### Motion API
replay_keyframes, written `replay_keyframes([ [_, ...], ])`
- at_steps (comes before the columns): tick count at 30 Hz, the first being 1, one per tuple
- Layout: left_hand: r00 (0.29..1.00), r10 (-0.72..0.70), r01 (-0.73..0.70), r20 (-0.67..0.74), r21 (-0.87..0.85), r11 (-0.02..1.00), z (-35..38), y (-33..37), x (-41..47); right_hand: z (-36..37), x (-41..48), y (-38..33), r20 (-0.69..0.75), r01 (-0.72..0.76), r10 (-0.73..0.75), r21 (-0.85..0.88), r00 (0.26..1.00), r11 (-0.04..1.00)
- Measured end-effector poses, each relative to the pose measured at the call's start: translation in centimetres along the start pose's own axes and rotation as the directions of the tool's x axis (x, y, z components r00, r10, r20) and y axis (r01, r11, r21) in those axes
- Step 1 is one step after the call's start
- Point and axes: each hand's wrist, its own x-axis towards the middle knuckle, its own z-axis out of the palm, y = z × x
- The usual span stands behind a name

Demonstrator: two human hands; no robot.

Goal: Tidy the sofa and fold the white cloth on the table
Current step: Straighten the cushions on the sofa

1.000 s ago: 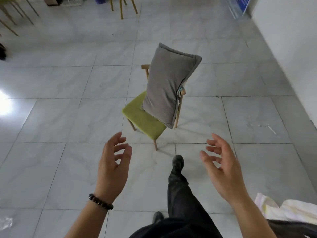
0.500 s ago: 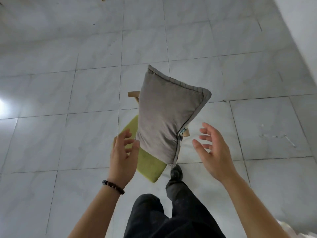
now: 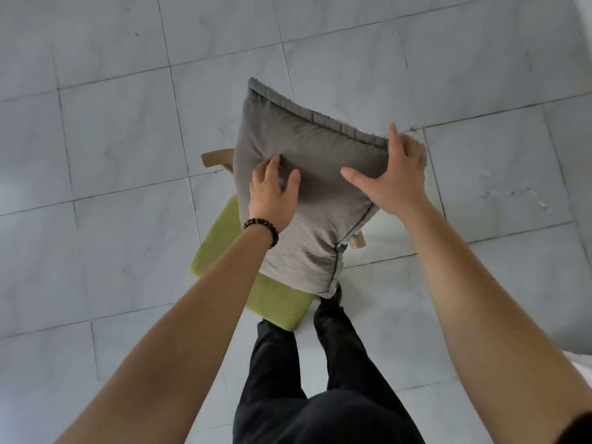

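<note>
A grey cushion [image 3: 307, 200] stands upright on a wooden chair with a green seat [image 3: 224, 251], leaning against its backrest. My left hand [image 3: 272, 193], with a dark bead bracelet on the wrist, pinches the cushion's front face near its left side. My right hand [image 3: 394, 177] grips the cushion's upper right corner, thumb on the front and fingers over the edge. The white cloth shows only as a sliver [image 3: 584, 363] at the right edge of the view.
Pale marble floor tiles [image 3: 112, 139] surround the chair on all sides. My dark-trousered legs [image 3: 320, 363] stand right in front of the chair. A white wall [image 3: 584, 14] runs along the far right.
I have stepped up to the chair. Both hands, open in the air before, have closed onto the grey cushion, left on its front face and right on its upper right corner.
</note>
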Motion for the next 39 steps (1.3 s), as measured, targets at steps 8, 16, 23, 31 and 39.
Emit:
replay_keyframes([
  [8,0.865,-0.376,0.5,0.332,-0.521,0.692,-4.7,-3.0,-4.9,7.1,-7.9,-2.1,0.321,0.221,-0.246,0.112,0.914,0.969],
  [16,0.839,-0.499,0.514,0.217,-0.615,0.598,-4.9,-5.9,-8.1,9.9,-14.3,-0.4,0.657,0.256,-0.25,0.09,0.711,0.963],
  [23,0.943,-0.333,0.302,-0.012,-0.393,0.868,-10.4,-2.5,-9.3,1.7,-14.1,-3.9,0.65,0.046,-0.313,0.392,0.692,0.919],
  [31,0.993,-0.054,0.009,-0.105,-0.387,0.922,-21.7,2.8,-12.8,-2.7,-18.3,-10.7,0.465,0.273,-0.467,0.426,0.752,0.863],
  [39,0.961,0.276,-0.249,-0.032,-0.541,0.803,-25.1,4.3,-19.0,-1.6,-22.2,-12.9,0.174,0.162,-0.39,0.706,0.904,0.69],
])
